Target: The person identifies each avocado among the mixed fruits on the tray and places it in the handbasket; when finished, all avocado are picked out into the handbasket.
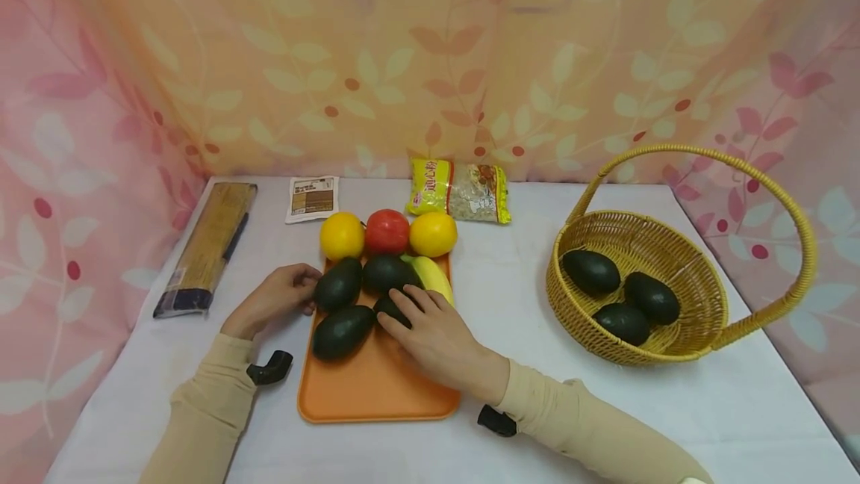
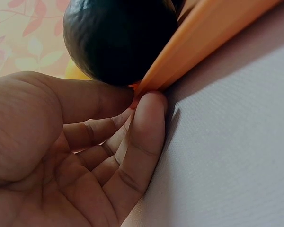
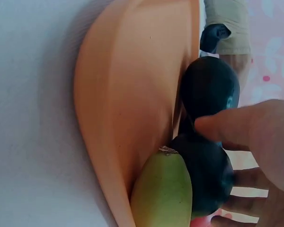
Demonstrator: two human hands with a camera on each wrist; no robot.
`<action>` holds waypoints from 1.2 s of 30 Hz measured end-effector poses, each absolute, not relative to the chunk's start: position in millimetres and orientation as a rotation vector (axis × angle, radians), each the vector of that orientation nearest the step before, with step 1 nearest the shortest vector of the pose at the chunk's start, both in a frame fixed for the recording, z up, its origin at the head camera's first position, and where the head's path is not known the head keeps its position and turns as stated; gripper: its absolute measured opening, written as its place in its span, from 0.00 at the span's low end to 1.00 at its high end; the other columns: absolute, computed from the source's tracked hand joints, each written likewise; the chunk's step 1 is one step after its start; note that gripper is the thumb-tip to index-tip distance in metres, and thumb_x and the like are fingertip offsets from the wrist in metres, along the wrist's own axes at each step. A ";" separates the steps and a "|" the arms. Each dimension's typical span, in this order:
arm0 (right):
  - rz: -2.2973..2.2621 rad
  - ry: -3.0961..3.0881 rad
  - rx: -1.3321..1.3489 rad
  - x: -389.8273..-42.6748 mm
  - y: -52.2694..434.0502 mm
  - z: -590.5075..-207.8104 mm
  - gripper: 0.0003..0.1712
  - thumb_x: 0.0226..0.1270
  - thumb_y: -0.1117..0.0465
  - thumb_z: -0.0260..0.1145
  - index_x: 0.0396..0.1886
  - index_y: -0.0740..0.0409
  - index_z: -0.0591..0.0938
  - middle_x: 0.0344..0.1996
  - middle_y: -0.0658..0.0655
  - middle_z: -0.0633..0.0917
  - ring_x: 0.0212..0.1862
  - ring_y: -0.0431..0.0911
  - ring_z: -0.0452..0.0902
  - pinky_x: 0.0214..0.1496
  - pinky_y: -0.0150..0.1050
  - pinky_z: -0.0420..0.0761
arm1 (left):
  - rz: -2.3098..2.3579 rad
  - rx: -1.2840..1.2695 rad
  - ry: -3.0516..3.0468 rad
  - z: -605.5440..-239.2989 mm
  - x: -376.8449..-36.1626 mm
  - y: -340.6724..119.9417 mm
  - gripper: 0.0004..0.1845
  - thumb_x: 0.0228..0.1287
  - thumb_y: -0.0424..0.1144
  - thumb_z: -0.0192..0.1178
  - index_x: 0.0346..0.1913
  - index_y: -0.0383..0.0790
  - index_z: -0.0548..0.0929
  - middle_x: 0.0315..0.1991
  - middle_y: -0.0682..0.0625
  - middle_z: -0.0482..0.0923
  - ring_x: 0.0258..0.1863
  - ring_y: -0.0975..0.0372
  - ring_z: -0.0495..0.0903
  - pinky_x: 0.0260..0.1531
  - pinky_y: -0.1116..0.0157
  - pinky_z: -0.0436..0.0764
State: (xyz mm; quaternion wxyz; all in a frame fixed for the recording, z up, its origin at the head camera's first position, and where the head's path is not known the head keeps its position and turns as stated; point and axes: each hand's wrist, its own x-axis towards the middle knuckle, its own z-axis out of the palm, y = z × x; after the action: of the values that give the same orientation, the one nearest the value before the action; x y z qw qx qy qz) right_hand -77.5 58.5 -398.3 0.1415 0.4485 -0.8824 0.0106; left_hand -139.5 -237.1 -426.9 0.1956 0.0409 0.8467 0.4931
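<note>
Avocados crowd the far half of an orange tray (image 1: 376, 387) that lies on the white surface (image 1: 510, 305), and both hands are at them. The right hand (image 1: 437, 334) lies across the tray with its fingers spread over a dark avocado (image 1: 388, 308) in the middle; the right wrist view shows the thumb and fingers curved around that fruit (image 3: 206, 175), so its grip is closing on the avocado, though whether it has lifted off the tray cannot be told. Just right of it lies a yellow-green mango (image 1: 433, 278), touching the avocado. The left hand (image 1: 275, 299) rests at the tray's left edge, its fingertips against the left avocado (image 1: 338, 284); in the left wrist view the fingers (image 2: 146, 137) are gently bent with the tips pressed to the tray rim (image 2: 199, 47) below that fruit (image 2: 118, 38), a loose grip that wraps nothing. Another avocado (image 1: 343, 331) lies nearer on the tray, and one more (image 1: 388, 273) sits farther back. Along the tray's far edge stand a yellow orange (image 1: 341, 236), a red tomato (image 1: 387, 231) and a second yellow orange (image 1: 433, 234) in a row.

To the right, well apart from the tray, a wicker basket (image 1: 678, 237) with a tall handle holds three avocados (image 1: 621, 297). At the far side of the surface lie a yellow bag of pasta (image 1: 459, 190) and a small white packet (image 1: 312, 198); a long pack of spaghetti (image 1: 208, 245) lies at the left.
</note>
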 end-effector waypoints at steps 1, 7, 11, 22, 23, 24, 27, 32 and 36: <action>0.024 -2.544 1.294 -77.6 58.3 -398.3 0.29 0.55 0.50 0.67 0.58 0.48 0.73 0.58 0.59 0.71 0.58 0.55 0.65 0.54 0.47 0.71 | 1.380 0.119 2.376 -426.8 -139.3 -237.2 0.17 0.65 0.35 0.52 0.52 0.27 0.71 0.32 0.42 0.77 0.26 0.58 0.77 0.30 0.64 0.79; 0.062 -2.548 1.282 -79.8 58.0 -396.1 0.29 0.54 0.56 0.69 0.57 0.54 0.74 0.52 0.61 0.72 0.52 0.53 0.68 0.51 0.42 0.74 | 1.368 0.112 2.383 -427.4 -139.3 -237.4 0.18 0.65 0.38 0.53 0.52 0.28 0.71 0.32 0.43 0.78 0.27 0.58 0.77 0.30 0.64 0.79; 0.062 -2.576 1.289 -80.9 59.0 -398.1 0.29 0.54 0.56 0.69 0.57 0.50 0.72 0.52 0.60 0.72 0.50 0.53 0.69 0.47 0.43 0.75 | 1.371 0.111 2.380 -429.5 -139.5 -237.2 0.17 0.65 0.36 0.51 0.52 0.28 0.71 0.34 0.42 0.77 0.27 0.58 0.77 0.30 0.64 0.79; 0.243 -2.573 1.290 -81.7 70.2 -384.2 0.34 0.48 0.53 0.71 0.57 0.48 0.71 0.54 0.58 0.72 0.51 0.51 0.69 0.50 0.42 0.75 | 1.389 0.113 2.371 -430.8 -136.1 -238.1 0.17 0.65 0.35 0.51 0.52 0.26 0.71 0.33 0.42 0.77 0.26 0.58 0.77 0.29 0.64 0.79; 0.290 -2.561 1.278 -82.2 73.7 -379.2 0.34 0.48 0.54 0.71 0.58 0.49 0.71 0.54 0.58 0.72 0.52 0.51 0.69 0.50 0.42 0.75 | 1.390 0.111 2.374 -430.8 -136.1 -238.1 0.17 0.65 0.35 0.51 0.51 0.27 0.71 0.33 0.42 0.77 0.26 0.58 0.77 0.29 0.64 0.79; 0.338 -2.547 1.266 -82.9 77.7 -373.7 0.34 0.48 0.54 0.71 0.58 0.50 0.71 0.54 0.58 0.72 0.52 0.51 0.69 0.50 0.42 0.75 | 1.385 0.110 2.381 -430.7 -136.0 -238.1 0.16 0.65 0.35 0.51 0.51 0.27 0.71 0.33 0.42 0.77 0.26 0.58 0.77 0.30 0.64 0.79; 0.450 -2.511 1.206 -85.0 93.9 -357.9 0.35 0.49 0.56 0.70 0.59 0.51 0.70 0.56 0.58 0.71 0.54 0.49 0.68 0.52 0.42 0.74 | 1.377 0.096 2.388 -431.0 -136.4 -237.8 0.16 0.65 0.35 0.51 0.51 0.28 0.72 0.33 0.42 0.76 0.26 0.57 0.77 0.30 0.64 0.79; 0.523 -2.460 1.031 -87.3 132.4 -337.1 0.35 0.49 0.56 0.69 0.59 0.53 0.71 0.57 0.59 0.70 0.55 0.50 0.68 0.52 0.44 0.75 | 1.378 0.098 2.381 -431.4 -137.9 -237.0 0.16 0.65 0.35 0.50 0.51 0.29 0.72 0.33 0.42 0.77 0.26 0.57 0.77 0.30 0.64 0.79; 0.506 -2.449 0.873 -85.8 167.6 -329.2 0.35 0.47 0.55 0.69 0.58 0.56 0.71 0.57 0.61 0.71 0.54 0.53 0.69 0.48 0.47 0.77 | 1.364 0.096 2.387 -430.2 -140.2 -236.7 0.16 0.65 0.36 0.52 0.51 0.28 0.71 0.31 0.42 0.77 0.26 0.57 0.76 0.31 0.64 0.78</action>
State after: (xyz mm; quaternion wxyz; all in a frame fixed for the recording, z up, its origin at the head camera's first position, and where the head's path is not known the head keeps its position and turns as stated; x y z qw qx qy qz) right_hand -85.8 167.6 -329.2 0.2438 0.3197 -0.8967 0.1851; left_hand -140.2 -236.7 -430.2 0.1942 0.0342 0.8512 0.4863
